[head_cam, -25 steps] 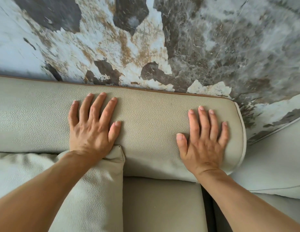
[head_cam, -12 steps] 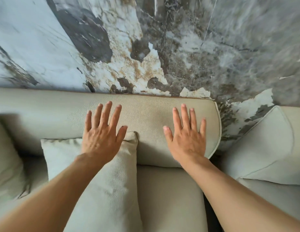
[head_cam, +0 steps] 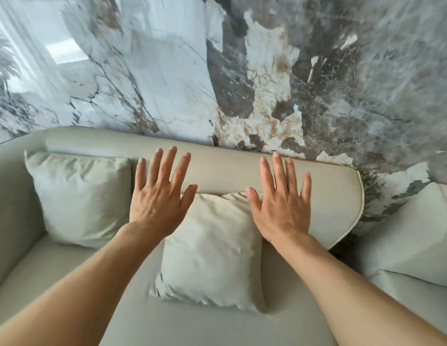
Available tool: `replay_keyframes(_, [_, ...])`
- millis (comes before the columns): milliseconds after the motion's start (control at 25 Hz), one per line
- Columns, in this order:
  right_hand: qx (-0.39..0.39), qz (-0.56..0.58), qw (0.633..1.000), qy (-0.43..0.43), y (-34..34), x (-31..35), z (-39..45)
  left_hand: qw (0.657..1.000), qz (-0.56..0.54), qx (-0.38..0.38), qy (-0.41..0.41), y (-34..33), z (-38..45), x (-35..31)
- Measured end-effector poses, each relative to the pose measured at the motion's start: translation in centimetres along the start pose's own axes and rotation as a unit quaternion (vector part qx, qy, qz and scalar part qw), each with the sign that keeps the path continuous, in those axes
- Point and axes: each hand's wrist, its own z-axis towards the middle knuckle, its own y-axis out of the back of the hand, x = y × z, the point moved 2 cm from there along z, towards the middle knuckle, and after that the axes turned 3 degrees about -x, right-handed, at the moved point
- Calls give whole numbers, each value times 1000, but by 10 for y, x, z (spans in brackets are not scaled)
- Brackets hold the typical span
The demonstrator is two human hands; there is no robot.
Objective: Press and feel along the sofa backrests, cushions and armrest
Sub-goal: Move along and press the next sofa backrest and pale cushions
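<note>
A pale beige sofa backrest [head_cam: 227, 168] runs across the middle of the head view, against the wall. My left hand [head_cam: 160, 196] is flat and spread in front of it, between two loose cushions. My right hand [head_cam: 279, 203] is also spread, over the backrest's right part, with its thumb at the top edge of the middle cushion [head_cam: 212, 248]. A second cushion [head_cam: 80, 196] leans at the left, beside the curved armrest [head_cam: 10, 196]. Whether the palms touch the backrest I cannot tell. Neither hand holds anything.
A marble-patterned wall [head_cam: 242, 71] rises right behind the sofa. The seat [head_cam: 192, 325] lies below my forearms. To the right, past a dark gap [head_cam: 347, 243], another sofa section with a cushion [head_cam: 417, 233] stands.
The view has pulled back and shifted left, bringing the left cushion and armrest into sight. Both hands have moved left along the backrest, with fingers spread wider.
</note>
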Motion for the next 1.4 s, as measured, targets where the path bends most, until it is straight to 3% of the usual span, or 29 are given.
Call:
replay_keyframes(320, [-16, 23, 999, 19, 92, 162, -27, 1000, 15, 1, 21, 97, -57, 159])
replay_keyframes(480, [-1, 29, 999, 31, 104, 222, -28, 999, 22, 3, 38, 119, -69, 214])
replay_keyframes(1000, [22, 95, 994, 53, 21, 306, 36, 989, 61, 43, 127, 70, -38, 296])
replay_keyframes(1400, [62, 97, 993, 27, -52, 368, 88, 988, 60, 56, 134, 5, 18, 376])
